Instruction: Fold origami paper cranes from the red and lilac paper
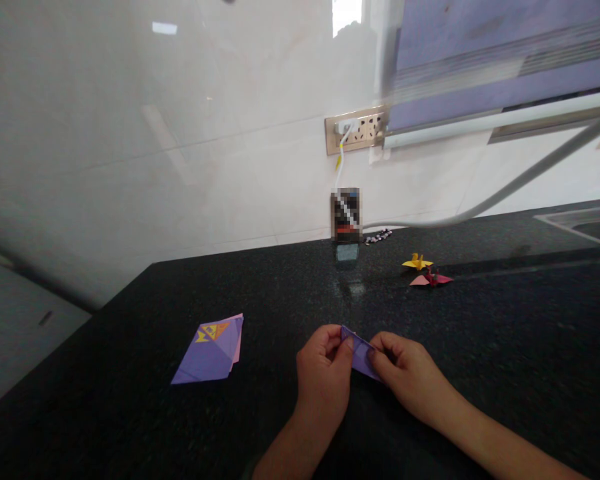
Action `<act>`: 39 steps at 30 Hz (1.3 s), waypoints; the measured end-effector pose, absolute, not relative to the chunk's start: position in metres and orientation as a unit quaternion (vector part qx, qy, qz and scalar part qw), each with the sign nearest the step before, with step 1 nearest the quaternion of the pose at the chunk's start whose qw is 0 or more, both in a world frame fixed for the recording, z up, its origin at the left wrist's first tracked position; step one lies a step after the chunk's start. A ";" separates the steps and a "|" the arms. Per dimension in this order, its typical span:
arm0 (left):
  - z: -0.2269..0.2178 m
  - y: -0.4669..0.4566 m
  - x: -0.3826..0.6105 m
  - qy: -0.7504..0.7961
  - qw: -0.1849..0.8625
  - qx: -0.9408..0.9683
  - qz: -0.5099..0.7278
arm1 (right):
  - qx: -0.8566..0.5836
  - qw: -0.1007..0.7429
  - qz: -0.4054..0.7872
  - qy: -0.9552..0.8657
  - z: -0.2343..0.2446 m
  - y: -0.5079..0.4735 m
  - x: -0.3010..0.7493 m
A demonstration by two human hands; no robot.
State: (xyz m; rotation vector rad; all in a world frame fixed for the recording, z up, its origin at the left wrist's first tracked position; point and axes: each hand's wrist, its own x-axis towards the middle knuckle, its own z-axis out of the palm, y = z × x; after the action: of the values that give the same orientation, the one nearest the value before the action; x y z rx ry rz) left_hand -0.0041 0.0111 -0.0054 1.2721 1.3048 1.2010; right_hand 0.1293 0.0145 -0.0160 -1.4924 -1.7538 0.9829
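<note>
A small folded purple paper (361,354) lies on the black speckled countertop (260,293), near its front. My left hand (324,370) pinches the paper's left end with curled fingers. My right hand (405,373) pinches its right side, fingers closed on the fold. To the left, a stack of purple and pink paper sheets (211,349) rests flat on the counter, apart from both hands.
A yellow paper crane (417,262) and a red paper crane (431,279) sit at the back right. A phone (346,215) leans against the white wall, charging from a socket strip (356,131). A sink edge (580,220) shows at the far right.
</note>
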 end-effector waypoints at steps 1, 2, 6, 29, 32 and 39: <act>-0.005 0.012 -0.005 0.531 0.459 0.514 0.493 | -0.566 0.315 0.374 -0.664 -0.015 0.014 0.129; -0.005 0.013 -0.006 0.531 0.457 0.511 0.498 | -0.566 0.316 0.376 -0.662 -0.015 0.014 0.128; -0.002 0.018 -0.012 0.538 0.453 0.493 0.512 | -0.565 0.323 0.392 -0.650 -0.017 0.014 0.128; -0.004 0.013 -0.005 0.493 0.589 0.456 0.449 | -0.471 0.395 0.584 -0.530 -0.012 0.017 0.131; -0.006 0.013 -0.004 0.492 0.590 0.456 0.450 | -0.472 0.392 0.578 -0.539 -0.012 0.018 0.130; -0.007 0.014 -0.006 0.508 0.583 0.461 0.436 | -0.494 0.382 0.515 -0.587 -0.014 0.018 0.132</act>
State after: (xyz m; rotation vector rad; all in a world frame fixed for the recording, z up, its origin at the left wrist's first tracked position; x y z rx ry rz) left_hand -0.0056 0.0142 -0.0069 1.0758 1.1858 1.0180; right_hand 0.1318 0.0183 -0.0143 -1.2612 -1.4984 1.3127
